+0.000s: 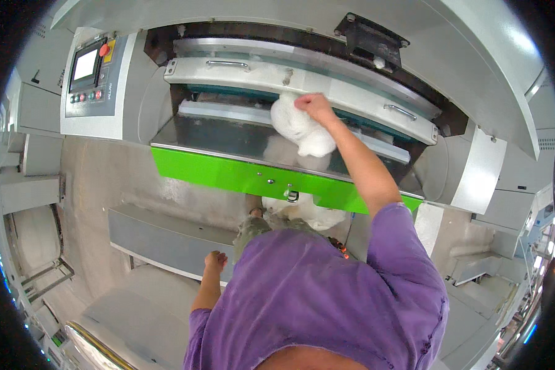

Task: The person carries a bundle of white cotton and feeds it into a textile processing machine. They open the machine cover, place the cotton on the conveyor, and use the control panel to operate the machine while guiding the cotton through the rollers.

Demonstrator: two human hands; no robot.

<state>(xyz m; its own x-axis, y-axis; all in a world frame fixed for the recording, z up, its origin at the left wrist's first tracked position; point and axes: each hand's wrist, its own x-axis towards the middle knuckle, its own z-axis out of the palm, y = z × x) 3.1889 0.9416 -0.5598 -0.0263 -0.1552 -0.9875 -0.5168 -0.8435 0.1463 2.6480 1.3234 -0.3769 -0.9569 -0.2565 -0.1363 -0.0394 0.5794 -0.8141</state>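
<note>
My right hand (315, 106) reaches over the machine's front with its fingers closed on the upper edge of a fluffy white clump of cotton fibre (295, 121). The clump hangs in front of the pale bar (345, 94) with two handles, and its lower end droops over the dark shiny metal plate (222, 137). Lower left, my left hand (215, 261) hangs by my side, loosely curled, with nothing visible in it. More white fibre (317, 214) lies low down, beyond the green panel (209, 171) and near my legs.
A control panel (92, 80) with a screen, buttons and a red knob stands at the left. Above hangs a black bracket (370, 40). A grey step-like ledge (166, 231) runs beside my legs at the left. Grey machine cabinets (512, 191) stand at the right.
</note>
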